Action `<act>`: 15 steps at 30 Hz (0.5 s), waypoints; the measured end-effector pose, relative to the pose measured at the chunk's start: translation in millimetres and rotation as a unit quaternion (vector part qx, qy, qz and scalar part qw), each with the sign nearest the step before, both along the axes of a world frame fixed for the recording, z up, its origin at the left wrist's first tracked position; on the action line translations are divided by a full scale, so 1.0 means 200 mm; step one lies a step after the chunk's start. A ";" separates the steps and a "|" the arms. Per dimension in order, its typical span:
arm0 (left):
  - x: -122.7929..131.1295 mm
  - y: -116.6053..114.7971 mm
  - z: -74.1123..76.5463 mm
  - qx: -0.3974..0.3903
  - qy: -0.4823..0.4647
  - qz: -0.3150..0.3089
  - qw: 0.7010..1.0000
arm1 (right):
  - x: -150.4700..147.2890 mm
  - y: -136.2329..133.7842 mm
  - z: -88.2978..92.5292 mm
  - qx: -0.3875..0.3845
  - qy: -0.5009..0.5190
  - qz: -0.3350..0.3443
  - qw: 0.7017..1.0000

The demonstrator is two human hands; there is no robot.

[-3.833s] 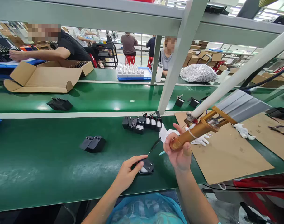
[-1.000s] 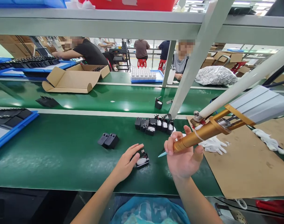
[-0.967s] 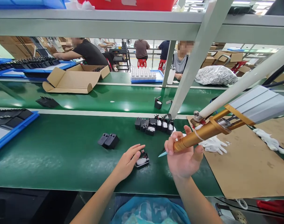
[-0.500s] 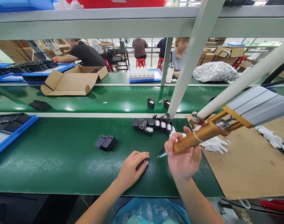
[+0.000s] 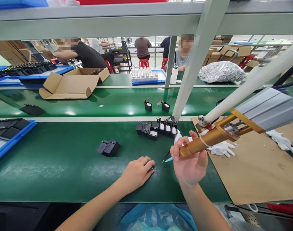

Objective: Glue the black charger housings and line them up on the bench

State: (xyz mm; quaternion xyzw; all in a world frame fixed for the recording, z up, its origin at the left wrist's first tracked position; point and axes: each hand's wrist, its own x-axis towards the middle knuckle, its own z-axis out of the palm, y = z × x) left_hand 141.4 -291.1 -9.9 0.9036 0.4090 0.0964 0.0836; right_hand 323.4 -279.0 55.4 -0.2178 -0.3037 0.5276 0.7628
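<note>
My left hand is closed over a small black case on the green surface; the fingers hide most of it. My right hand is curled around the gold barrel of a hand-held tool, which has a grey body behind it. From beside those fingers a thin pointed black and teal piece reaches left toward the left hand; its other end is hidden. Two black cases rest to the left. Farther back, several black cases with white inside and plug pins sit in a cluster.
A pale slanted post and a white pole cross the right side. Brown cardboard carries white gloves. A blue-rimmed tray stands left. Behind the belt lies an open carton; several people sit beyond.
My left hand has turned over the black case, with its fingers now curled farther around it. My right hand and the gold tool are nearly still. Two cases on the far belt have shifted left.
</note>
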 end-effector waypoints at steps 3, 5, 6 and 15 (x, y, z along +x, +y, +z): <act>0.00 0.00 -0.01 -0.016 -0.020 -0.002 1.000 | 0.01 0.01 0.00 -0.002 -0.007 -0.002 1.000; -0.01 0.01 -0.01 -0.057 -0.070 0.003 0.996 | 0.01 0.01 -0.01 -0.006 -0.015 -0.006 1.000; -0.01 0.01 -0.01 -0.094 -0.114 0.015 0.989 | 0.01 0.01 -0.01 -0.008 -0.019 -0.008 1.000; -0.02 0.01 -0.03 -0.514 -0.702 0.233 0.435 | 0.03 0.01 -0.03 -0.008 -0.016 -0.020 1.000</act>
